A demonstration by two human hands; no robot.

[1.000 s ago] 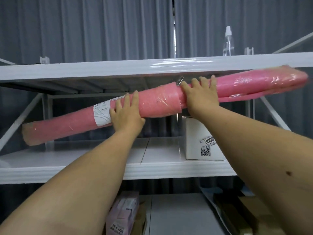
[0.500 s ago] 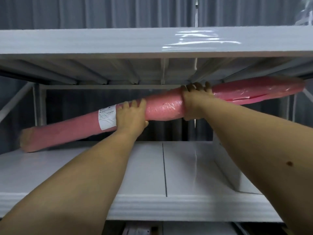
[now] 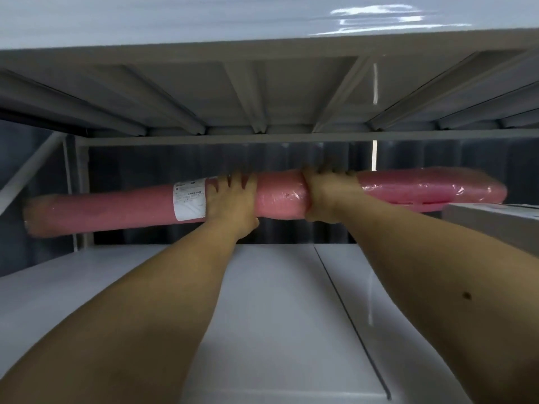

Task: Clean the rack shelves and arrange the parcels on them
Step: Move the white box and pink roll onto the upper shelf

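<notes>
**Two hands on the long pink roll, deep in the middle shelf**

Nearest to me runs the white shelf board [image 3: 277,301], with a seam down its middle. Over it my arms reach toward the back. My left hand [image 3: 232,204] wraps the pink plastic-wrapped roll [image 3: 116,211] just beside its white shipping label [image 3: 189,202], fingers curled over the top. My right hand [image 3: 329,196] grips it near the middle the same way. The roll lies almost level at the rear of the shelf, its right end above a grey-white box [image 3: 493,225]; whether it touches the box I cannot tell. I judge this the placing step: next, lower it flat against the back and let go.
</notes>
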